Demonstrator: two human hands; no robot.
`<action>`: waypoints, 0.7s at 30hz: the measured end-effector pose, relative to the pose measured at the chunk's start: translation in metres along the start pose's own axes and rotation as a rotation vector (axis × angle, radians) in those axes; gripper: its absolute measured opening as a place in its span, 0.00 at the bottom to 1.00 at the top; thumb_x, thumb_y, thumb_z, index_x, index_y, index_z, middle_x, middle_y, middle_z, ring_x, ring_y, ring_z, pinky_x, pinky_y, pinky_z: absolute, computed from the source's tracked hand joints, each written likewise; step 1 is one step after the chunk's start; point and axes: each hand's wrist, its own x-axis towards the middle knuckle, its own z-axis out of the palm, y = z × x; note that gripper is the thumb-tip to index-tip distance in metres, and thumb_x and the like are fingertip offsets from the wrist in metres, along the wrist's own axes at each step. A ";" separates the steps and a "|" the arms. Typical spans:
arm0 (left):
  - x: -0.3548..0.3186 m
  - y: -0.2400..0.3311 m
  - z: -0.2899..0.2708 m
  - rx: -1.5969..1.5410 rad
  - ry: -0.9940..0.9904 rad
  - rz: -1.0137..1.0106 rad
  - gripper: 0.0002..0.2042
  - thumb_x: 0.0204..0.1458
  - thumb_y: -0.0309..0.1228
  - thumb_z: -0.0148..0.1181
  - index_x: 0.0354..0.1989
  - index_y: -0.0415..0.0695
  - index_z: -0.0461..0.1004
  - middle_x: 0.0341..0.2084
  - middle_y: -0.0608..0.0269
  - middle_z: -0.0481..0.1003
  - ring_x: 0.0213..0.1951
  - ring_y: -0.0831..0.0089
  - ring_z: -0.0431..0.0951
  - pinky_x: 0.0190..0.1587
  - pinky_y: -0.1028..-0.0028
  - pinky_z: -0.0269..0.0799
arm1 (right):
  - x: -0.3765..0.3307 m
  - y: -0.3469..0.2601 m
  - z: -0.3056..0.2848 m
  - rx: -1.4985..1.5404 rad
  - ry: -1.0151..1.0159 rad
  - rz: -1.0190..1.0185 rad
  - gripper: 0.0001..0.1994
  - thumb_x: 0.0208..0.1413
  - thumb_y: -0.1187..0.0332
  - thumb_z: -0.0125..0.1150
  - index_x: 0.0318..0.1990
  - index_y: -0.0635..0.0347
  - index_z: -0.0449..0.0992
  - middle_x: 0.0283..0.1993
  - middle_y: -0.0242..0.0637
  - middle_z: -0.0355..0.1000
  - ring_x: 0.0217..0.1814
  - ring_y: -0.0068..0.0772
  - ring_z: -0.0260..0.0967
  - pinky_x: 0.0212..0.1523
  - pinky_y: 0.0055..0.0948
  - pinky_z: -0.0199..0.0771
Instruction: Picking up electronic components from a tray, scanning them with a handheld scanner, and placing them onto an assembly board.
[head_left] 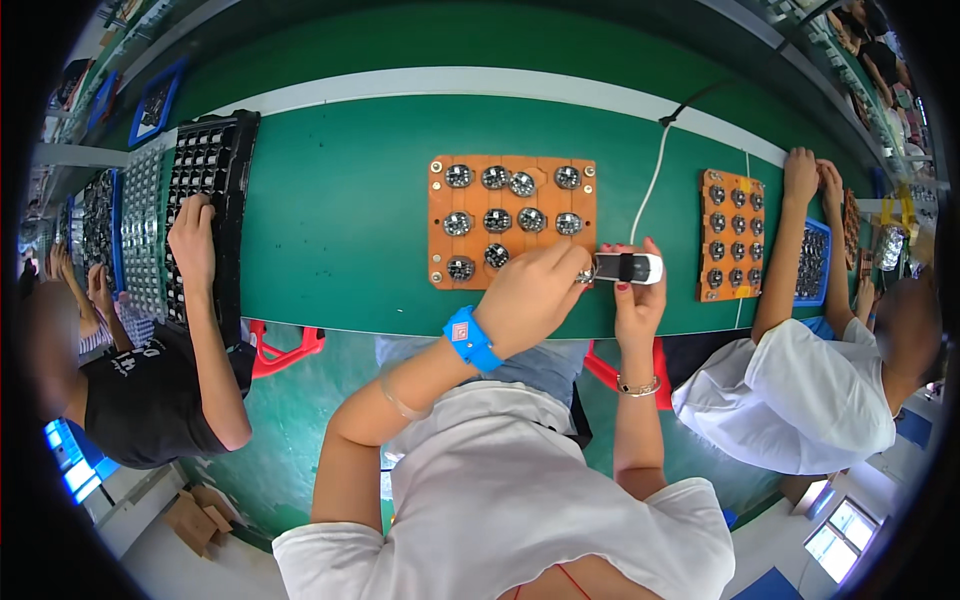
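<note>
Holding a white handheld tool point(628, 268) at frame centre.
My right hand point(638, 295) grips it; my left hand point(535, 292) pinches a small round part point(583, 275) beside the orange tray point(512, 222).

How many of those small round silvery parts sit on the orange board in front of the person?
10 on the orange rectangular board: four in the top row, four in the middle row, two at bottom left. The left hand covers the bottom right, so more may be hidden.

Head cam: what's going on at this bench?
A person at a green table works over an orange fixture loaded with small round parts. The right hand holds a white corded tool at the fixture's lower right corner; the left hand holds a round part against its tip. Co-workers on both sides handle trays and a similar fixture.
</note>
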 end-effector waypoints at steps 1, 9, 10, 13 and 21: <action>0.002 0.001 -0.001 -0.028 0.003 -0.007 0.11 0.49 0.25 0.62 0.40 0.42 0.69 0.36 0.56 0.74 0.35 0.54 0.78 0.34 0.61 0.74 | -0.001 -0.004 0.002 -0.008 -0.018 0.016 0.30 0.60 0.69 0.60 0.67 0.66 0.54 0.55 0.44 0.68 0.62 0.43 0.66 0.63 0.42 0.65; 0.006 0.003 0.001 -0.034 0.000 0.010 0.15 0.49 0.25 0.64 0.44 0.41 0.67 0.36 0.54 0.76 0.39 0.53 0.78 0.39 0.61 0.74 | -0.005 -0.011 0.005 -0.068 -0.008 -0.022 0.30 0.59 0.70 0.60 0.66 0.66 0.57 0.55 0.44 0.68 0.60 0.38 0.66 0.62 0.38 0.64; 0.006 0.004 0.000 -0.059 -0.004 -0.002 0.16 0.48 0.25 0.65 0.44 0.41 0.67 0.36 0.53 0.76 0.39 0.53 0.78 0.39 0.61 0.74 | -0.005 -0.012 0.006 -0.056 -0.011 -0.041 0.29 0.60 0.70 0.60 0.66 0.66 0.57 0.55 0.44 0.68 0.60 0.38 0.66 0.62 0.38 0.64; 0.007 0.003 -0.001 -0.082 0.010 0.006 0.17 0.48 0.25 0.65 0.45 0.40 0.68 0.36 0.53 0.76 0.38 0.54 0.78 0.39 0.61 0.74 | -0.003 -0.016 0.007 -0.030 -0.007 -0.030 0.29 0.60 0.70 0.60 0.66 0.66 0.57 0.55 0.45 0.68 0.60 0.38 0.66 0.62 0.38 0.64; 0.005 -0.003 0.004 0.217 0.011 0.083 0.20 0.44 0.29 0.67 0.46 0.44 0.70 0.34 0.61 0.77 0.43 0.61 0.75 0.45 0.66 0.67 | -0.006 -0.006 0.006 0.180 0.216 0.013 0.31 0.61 0.67 0.58 0.68 0.60 0.51 0.55 0.44 0.67 0.59 0.43 0.66 0.60 0.44 0.67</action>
